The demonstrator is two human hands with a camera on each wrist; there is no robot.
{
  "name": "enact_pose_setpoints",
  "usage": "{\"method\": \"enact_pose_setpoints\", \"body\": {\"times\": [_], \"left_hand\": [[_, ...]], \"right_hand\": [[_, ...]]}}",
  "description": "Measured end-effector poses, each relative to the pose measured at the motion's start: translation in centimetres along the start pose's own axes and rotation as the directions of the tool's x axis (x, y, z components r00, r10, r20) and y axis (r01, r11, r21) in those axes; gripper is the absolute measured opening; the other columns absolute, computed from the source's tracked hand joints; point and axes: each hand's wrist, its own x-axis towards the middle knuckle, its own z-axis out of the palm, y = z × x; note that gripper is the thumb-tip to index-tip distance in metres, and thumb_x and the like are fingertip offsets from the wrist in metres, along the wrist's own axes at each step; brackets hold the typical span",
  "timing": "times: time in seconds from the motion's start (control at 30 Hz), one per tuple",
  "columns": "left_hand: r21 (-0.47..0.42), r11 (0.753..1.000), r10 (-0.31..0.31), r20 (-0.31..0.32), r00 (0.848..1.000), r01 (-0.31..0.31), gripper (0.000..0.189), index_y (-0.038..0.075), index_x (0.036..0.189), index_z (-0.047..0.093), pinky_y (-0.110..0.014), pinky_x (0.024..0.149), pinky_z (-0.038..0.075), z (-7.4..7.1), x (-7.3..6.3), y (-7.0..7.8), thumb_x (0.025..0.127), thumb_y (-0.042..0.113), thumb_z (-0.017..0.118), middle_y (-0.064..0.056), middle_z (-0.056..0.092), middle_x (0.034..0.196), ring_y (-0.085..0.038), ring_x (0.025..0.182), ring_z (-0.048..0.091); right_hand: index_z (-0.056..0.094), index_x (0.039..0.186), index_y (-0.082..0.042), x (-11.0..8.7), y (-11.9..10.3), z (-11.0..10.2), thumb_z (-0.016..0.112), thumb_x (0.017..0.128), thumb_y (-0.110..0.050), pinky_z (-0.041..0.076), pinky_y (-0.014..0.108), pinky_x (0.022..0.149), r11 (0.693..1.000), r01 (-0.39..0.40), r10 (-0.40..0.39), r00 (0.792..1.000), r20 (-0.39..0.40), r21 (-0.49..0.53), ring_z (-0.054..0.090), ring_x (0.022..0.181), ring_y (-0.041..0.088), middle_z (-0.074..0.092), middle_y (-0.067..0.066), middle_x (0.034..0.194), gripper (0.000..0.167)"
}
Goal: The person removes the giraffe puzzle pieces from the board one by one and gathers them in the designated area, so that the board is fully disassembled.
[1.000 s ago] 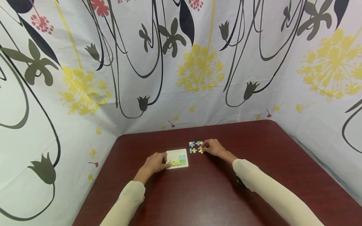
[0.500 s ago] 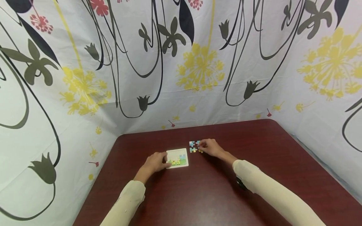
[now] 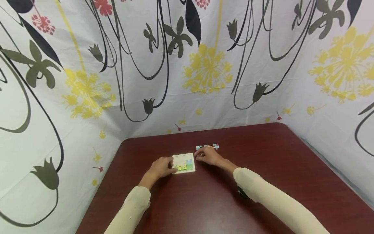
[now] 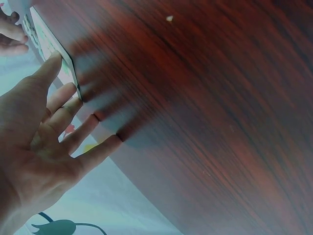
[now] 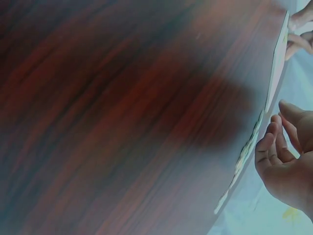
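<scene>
A small white puzzle tray (image 3: 179,159) lies on the table, with a partly assembled picture of green, yellow and blue along its bottom and right side. My left hand (image 3: 159,167) holds the tray at its left edge. In the left wrist view, the thumb rests over its border while the other fingers spread along the side. My right hand (image 3: 208,156) hovers just right of the tray, fingers loosely bent and thumb apart; no piece shows between them. Loose jigsaw pieces (image 3: 216,146) lie behind it, some hidden by the hand.
The dark red wooden table (image 3: 187,201) has rounded far corners. White cloth (image 3: 175,87) with printed flowers hangs behind it and at both sides. A tiny pale speck (image 4: 169,18) lies on the tabletop in the left wrist view.
My right hand has moved left from the right-hand loose pieces to beside the tray's right edge, uncovering a piece at the far right. My left hand stays on the tray.
</scene>
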Motion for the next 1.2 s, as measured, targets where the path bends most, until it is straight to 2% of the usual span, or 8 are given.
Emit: {"method": "enact_pose_setpoints", "body": {"times": [0.2,0.4,0.53,0.63,0.8,0.93,1.1,1.2], "left_hand": [[0.000,1.000,-0.001,0.006,1.000,0.001,0.029,0.014,0.096,0.065,-0.039,0.068,0.045,-0.1,0.1,0.0,0.091,0.038,0.082,0.003,0.057,0.079,-0.017,0.071,0.052],[0.002,1.000,0.006,0.011,1.000,-0.006,0.029,0.015,0.095,0.065,-0.039,0.067,0.046,0.0,0.1,-0.1,0.091,0.038,0.082,0.004,0.057,0.079,-0.016,0.070,0.052],[-0.005,1.000,0.007,0.013,1.000,-0.007,0.029,0.014,0.096,0.065,-0.039,0.067,0.045,0.1,0.3,-0.2,0.091,0.037,0.081,0.004,0.057,0.079,-0.016,0.070,0.052],[-0.004,1.000,0.005,0.012,1.000,-0.005,0.029,0.014,0.096,0.065,-0.038,0.067,0.045,0.1,0.3,-0.2,0.092,0.038,0.081,0.004,0.057,0.079,-0.016,0.070,0.052],[0.007,1.000,0.008,0.009,1.000,-0.008,0.030,0.015,0.095,0.064,-0.038,0.067,0.045,-0.2,0.3,-0.1,0.091,0.039,0.082,0.004,0.058,0.079,-0.016,0.070,0.053],[0.012,1.000,0.001,0.006,1.000,-0.001,0.030,0.016,0.094,0.064,-0.038,0.067,0.046,-0.3,0.4,0.0,0.091,0.040,0.082,0.005,0.058,0.079,-0.015,0.070,0.053],[0.014,1.000,-0.004,0.008,1.000,0.004,0.030,0.015,0.095,0.064,-0.038,0.067,0.046,-0.2,0.3,0.0,0.091,0.040,0.081,0.005,0.058,0.079,-0.015,0.069,0.053],[0.010,1.000,-0.002,0.007,1.000,0.002,0.030,0.015,0.096,0.064,-0.037,0.067,0.045,-0.2,0.2,-0.1,0.091,0.039,0.081,0.004,0.057,0.079,-0.015,0.070,0.052]], "right_hand": [[0.076,0.112,-0.001,0.3,-1.3,1.1,0.076,0.095,-0.009,0.056,0.031,0.078,0.999,0.042,-0.043,0.998,0.040,0.018,0.072,0.089,0.021,0.076,0.008,0.101,0.019],[0.076,0.112,0.001,0.9,-1.7,1.8,0.076,0.095,-0.008,0.056,0.029,0.076,0.995,0.093,-0.095,0.994,0.057,0.027,0.071,0.084,0.017,0.076,0.007,0.097,0.019],[0.077,0.112,-0.002,1.4,-1.7,2.4,0.076,0.095,-0.009,0.057,0.029,0.078,0.997,0.073,-0.073,0.995,0.068,-0.002,0.071,0.085,0.016,0.076,0.005,0.097,0.019],[0.077,0.114,-0.002,1.7,-1.7,2.6,0.076,0.095,-0.009,0.058,0.032,0.080,0.998,0.064,-0.062,0.994,0.089,-0.015,0.073,0.091,0.021,0.077,0.008,0.104,0.021],[0.076,0.117,0.002,1.9,-1.6,2.8,0.078,0.093,-0.009,0.059,0.035,0.081,0.995,0.098,-0.094,0.988,0.123,-0.026,0.075,0.092,0.025,0.076,0.015,0.114,0.027],[0.075,0.118,0.003,2.0,-1.7,2.8,0.077,0.093,-0.008,0.059,0.035,0.080,0.994,0.105,-0.098,0.985,0.141,-0.041,0.074,0.089,0.025,0.076,0.015,0.114,0.027],[0.075,0.117,0.001,2.0,-2.0,2.9,0.076,0.093,-0.007,0.058,0.033,0.079,0.995,0.079,-0.070,0.986,0.154,-0.052,0.074,0.091,0.026,0.075,0.014,0.111,0.024],[0.074,0.117,0.000,1.8,-2.2,3.0,0.076,0.094,-0.008,0.057,0.032,0.077,0.997,0.049,-0.039,0.987,0.156,-0.059,0.070,0.088,0.025,0.069,0.016,0.108,0.025]]}}
